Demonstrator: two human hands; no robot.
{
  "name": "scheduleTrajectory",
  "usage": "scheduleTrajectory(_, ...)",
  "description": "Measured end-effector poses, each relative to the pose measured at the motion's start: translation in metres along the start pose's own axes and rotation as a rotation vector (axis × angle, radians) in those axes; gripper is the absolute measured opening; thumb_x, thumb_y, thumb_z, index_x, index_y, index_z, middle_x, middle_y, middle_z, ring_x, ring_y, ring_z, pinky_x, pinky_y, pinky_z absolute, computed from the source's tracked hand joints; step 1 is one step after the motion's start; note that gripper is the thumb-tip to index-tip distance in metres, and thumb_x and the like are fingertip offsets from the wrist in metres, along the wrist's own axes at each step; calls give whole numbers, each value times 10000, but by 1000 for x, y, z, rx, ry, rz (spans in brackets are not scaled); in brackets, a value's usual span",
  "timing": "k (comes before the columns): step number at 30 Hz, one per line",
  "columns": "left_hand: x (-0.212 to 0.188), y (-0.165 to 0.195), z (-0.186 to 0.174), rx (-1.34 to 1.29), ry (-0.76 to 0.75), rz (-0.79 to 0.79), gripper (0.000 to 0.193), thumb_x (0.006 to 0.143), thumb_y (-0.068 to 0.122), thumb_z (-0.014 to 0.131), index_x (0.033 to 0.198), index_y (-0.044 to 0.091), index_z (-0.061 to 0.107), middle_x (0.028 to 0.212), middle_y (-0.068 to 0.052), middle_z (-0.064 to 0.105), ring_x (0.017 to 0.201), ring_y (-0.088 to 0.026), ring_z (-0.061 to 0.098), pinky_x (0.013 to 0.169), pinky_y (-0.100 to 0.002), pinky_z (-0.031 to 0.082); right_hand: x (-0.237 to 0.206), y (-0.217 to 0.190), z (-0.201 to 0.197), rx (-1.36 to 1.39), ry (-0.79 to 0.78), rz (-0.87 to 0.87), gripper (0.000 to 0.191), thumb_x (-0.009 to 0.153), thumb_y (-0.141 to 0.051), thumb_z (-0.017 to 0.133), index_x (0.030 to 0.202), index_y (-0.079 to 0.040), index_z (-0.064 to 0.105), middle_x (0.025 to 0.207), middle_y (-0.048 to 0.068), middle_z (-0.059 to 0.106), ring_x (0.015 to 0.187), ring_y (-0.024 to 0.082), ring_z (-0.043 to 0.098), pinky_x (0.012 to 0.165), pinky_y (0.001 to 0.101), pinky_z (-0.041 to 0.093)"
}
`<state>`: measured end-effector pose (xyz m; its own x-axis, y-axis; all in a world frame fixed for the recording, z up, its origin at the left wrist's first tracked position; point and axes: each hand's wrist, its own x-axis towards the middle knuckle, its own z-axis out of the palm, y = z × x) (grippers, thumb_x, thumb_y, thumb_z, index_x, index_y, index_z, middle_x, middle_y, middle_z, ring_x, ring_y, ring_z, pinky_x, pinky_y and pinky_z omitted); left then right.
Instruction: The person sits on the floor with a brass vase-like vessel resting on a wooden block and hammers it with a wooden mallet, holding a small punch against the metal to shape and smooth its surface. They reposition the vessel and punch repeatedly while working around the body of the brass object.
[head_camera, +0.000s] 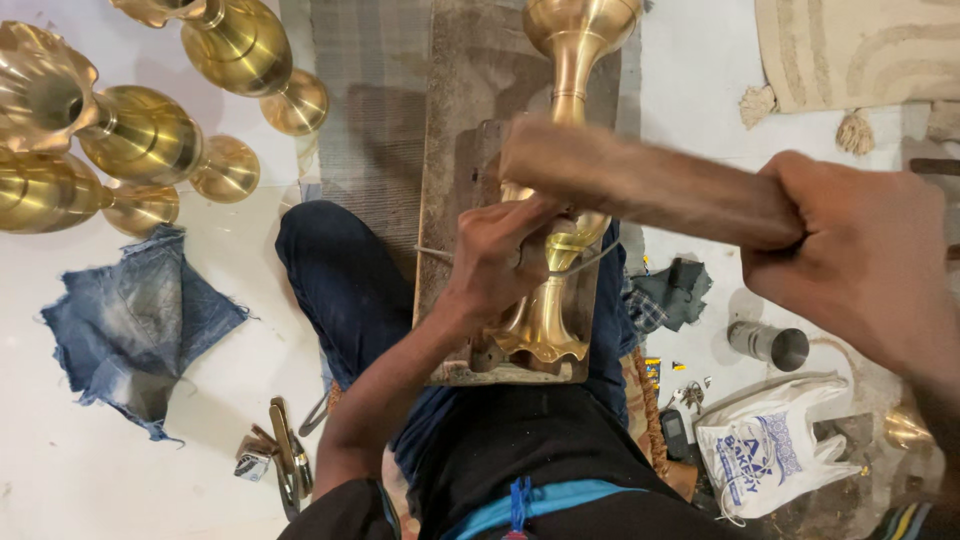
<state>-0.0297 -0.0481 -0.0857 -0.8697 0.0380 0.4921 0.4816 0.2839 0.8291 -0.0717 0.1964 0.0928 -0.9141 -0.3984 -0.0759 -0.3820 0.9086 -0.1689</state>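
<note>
A brass vase (548, 310) lies lengthwise on a wooden board (470, 90) that rests over my lap, its flared mouth toward me and its foot far up the board. My left hand (495, 260) presses on the vase's middle and pinches a thin metal rod (432, 253) lying across it. My right hand (860, 265) is shut on a thick wooden stick (640, 180). The stick is blurred and reaches left, over the vase and above my left hand.
Several finished brass vases (130, 130) lie on the white floor at the upper left. A torn piece of denim (135, 320) lies left of my knee. To the right are a steel cup (770, 345), a white plastic bag (770, 450) and a woven mat (860, 50).
</note>
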Motion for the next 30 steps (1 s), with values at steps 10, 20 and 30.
scheduleTrajectory(10, 58, -15, -21, -141, -446, 192, 533, 846, 20, 797, 1306, 230, 626, 1091, 1, 800, 713, -177, 736, 665, -331, 591, -65, 27, 108, 469, 322, 159, 127, 874, 24, 803, 916, 32, 683, 798, 52, 682, 702, 110, 635, 681, 296, 513)
scheduleTrajectory(20, 91, -16, -22, -48, -604, 376, 632, 746, -75, 738, 1285, 240, 639, 790, -13, 748, 737, -201, 754, 656, -362, 602, -89, 30, 152, 991, 286, 498, 145, 809, 55, 804, 830, -1, 672, 654, 28, 614, 487, 103, 555, 425, 261, 407)
scheduleTrajectory(30, 80, -20, -25, 55, -542, 389, 672, 723, -61, 757, 1308, 246, 638, 758, -38, 716, 642, -239, 697, 600, -395, 564, -82, 33, 135, 616, 336, 370, 102, 906, -4, 774, 879, 28, 681, 679, 49, 624, 599, 91, 559, 549, 255, 439)
